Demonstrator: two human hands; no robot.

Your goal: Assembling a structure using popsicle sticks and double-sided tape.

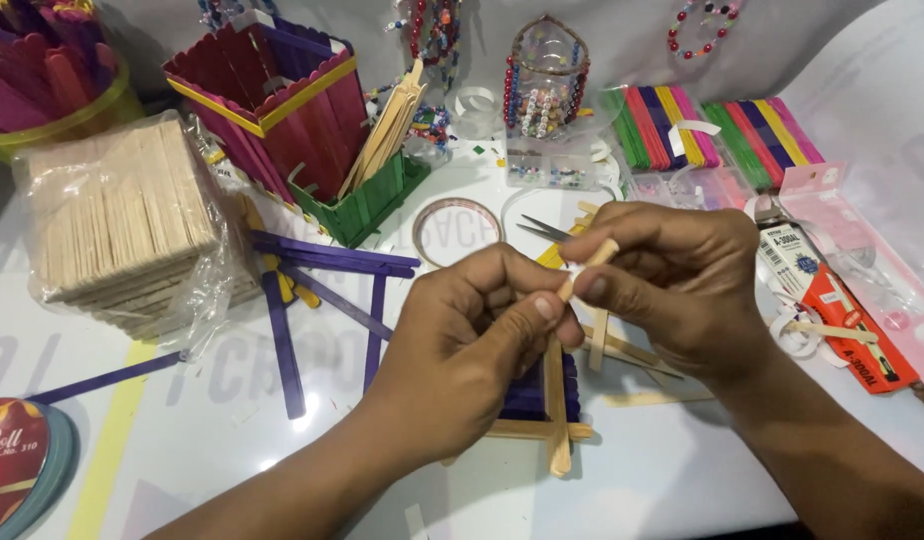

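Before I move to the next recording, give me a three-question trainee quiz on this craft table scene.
1. True or false: both hands grip one plain wooden stick.
2. What lies under the left hand? A) a stick frame with purple slats B) scissors C) a bead jar
3. What colour are the loose sticks beside the wrapped stack of plain sticks?

Key: 1 true; 2 A; 3 purple. The right hand pinches the stick's upper end.

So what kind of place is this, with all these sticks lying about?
Most likely a hobby craft table. Both hands hold a plain wooden craft stick; a wrapped stack of plain sticks, bundles of coloured sticks and strings of beads lie around.
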